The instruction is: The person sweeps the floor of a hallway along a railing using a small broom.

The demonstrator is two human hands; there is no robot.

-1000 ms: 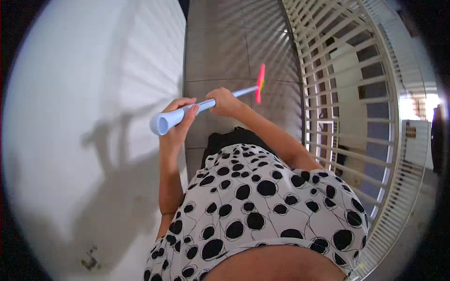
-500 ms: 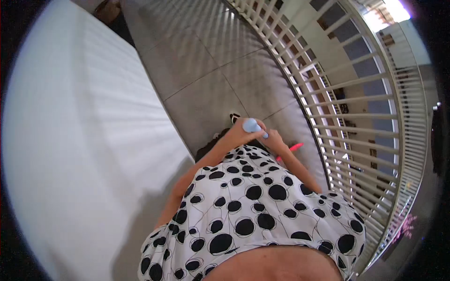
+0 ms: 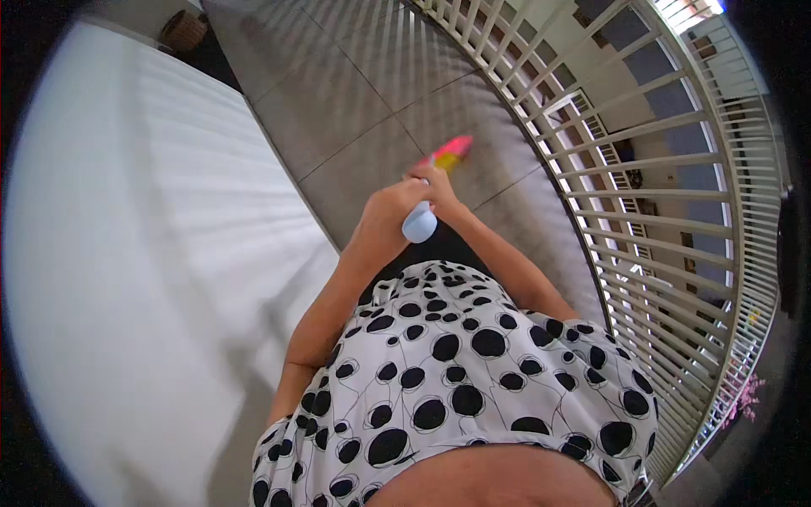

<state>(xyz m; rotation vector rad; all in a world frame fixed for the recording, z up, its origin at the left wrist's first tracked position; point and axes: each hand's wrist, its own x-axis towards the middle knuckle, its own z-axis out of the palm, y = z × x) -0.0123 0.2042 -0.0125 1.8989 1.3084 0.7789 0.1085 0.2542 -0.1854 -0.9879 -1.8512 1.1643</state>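
The left hand point(image 3: 390, 209) is closed around the upper section of a long-handled tool point(image 3: 419, 225), fingers wrapped over the shaft. The right hand point(image 3: 438, 187) is closed on the same shaft just beyond it, near the left hand, so both hands grip the tool. The tool is positioned in front of the body, above the floor point(image 3: 338, 110). Its near end is a smooth, pale blue, rounded cap with a plastic-like finish, projecting from the left hand toward the camera. At the far end, beyond the right hand, is a narrow, elongated head point(image 3: 449, 152), bright pink with a yellow portion; motion blur obscures its detail, and whether it contacts the floor cannot be determined. Most of the shaft is concealed by the hands. The floor consists of large, flat grey tiles with straight, thin joints, crossed by striped shadows. A smooth, matte white wall point(image 3: 169, 279) stands on the left. On the right, a curved-looking railing point(image 3: 735, 245) has slender, pale, parallel bars. A brown woven basket point(image 3: 183, 30) with a rounded form stands at upper left. The garment point(image 3: 498, 422) is white fabric, printed with black ovals and thin looping outlines.
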